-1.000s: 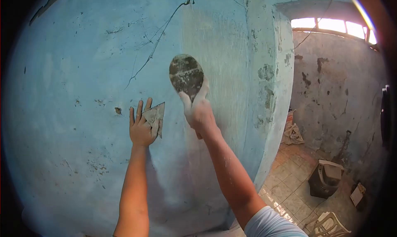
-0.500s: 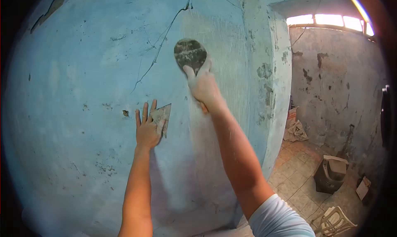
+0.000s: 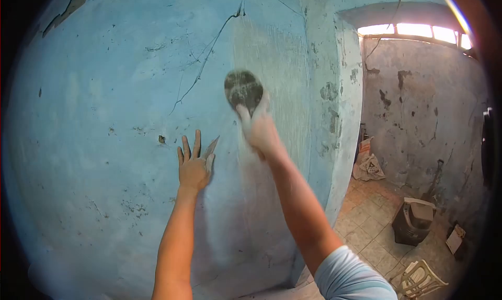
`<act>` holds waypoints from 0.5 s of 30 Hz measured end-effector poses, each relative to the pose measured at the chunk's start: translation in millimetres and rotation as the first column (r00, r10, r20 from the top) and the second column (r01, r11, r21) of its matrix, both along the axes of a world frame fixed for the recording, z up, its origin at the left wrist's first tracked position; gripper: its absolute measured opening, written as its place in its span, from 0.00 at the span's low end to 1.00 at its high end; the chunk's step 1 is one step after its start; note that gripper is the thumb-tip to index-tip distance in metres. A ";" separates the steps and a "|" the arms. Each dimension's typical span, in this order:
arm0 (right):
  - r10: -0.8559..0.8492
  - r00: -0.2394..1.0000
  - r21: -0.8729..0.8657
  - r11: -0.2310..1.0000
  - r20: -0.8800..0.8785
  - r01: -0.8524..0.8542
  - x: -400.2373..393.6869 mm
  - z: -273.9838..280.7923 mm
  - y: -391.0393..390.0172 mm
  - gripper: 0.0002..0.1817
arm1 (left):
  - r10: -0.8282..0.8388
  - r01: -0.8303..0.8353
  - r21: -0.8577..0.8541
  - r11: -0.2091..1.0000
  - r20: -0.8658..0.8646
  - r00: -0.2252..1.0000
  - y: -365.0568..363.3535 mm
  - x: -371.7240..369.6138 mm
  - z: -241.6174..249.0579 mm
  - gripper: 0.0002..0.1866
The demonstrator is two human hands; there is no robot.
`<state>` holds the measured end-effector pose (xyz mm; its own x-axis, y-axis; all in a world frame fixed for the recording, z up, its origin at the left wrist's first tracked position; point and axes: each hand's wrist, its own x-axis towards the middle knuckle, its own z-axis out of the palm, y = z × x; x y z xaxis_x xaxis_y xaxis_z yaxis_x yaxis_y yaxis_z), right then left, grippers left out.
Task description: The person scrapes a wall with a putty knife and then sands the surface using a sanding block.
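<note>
My right hand (image 3: 257,125), whitened with dust, grips a dark, round-ended sanding pad (image 3: 243,88) by its lower end. The pad overlaps the pale, streaked strip of the blue wall (image 3: 130,80) and looks a little blurred. Lower and to the left, my left hand (image 3: 193,166) rests on the wall with its fingers spread upward. Between its thumb and index finger sticks out a thin, grey, pointed piece (image 3: 210,146), seen nearly edge-on. A long crack (image 3: 201,64) runs down the wall above my left hand.
A small hole (image 3: 161,139) marks the wall left of my left hand. The wall ends at a doorway edge (image 3: 334,117) on the right. Beyond it, a dark boxy old television (image 3: 413,221), a bag (image 3: 368,166) and a plastic chair (image 3: 421,279) stand on the tiled floor.
My right hand has moved the sanding pad down the wall. The grey piece at my left hand has turned from a broad triangle to a narrow edge. The view has shifted slightly.
</note>
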<state>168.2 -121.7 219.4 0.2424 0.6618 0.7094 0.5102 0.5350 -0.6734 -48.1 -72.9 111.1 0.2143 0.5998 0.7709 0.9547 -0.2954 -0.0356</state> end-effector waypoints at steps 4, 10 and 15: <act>-0.005 0.998 -0.033 0.999 0.056 0.006 2.5 106.6 -0.8 0.54 | 0.019 -0.019 -0.034 0.999 0.020 1.000 -1.5 3.9 4.2 0.26; 0.012 0.999 0.045 0.999 0.035 -0.014 9.9 0.4 1.6 0.53 | 0.097 -0.097 -0.150 0.984 -0.006 0.995 -16.8 -1.8 -1.6 0.27; 0.052 0.998 0.207 0.976 0.043 -0.060 11.7 -108.5 10.9 0.51 | 0.139 -0.143 -0.175 0.974 -0.033 0.990 -19.8 -3.8 -9.3 0.28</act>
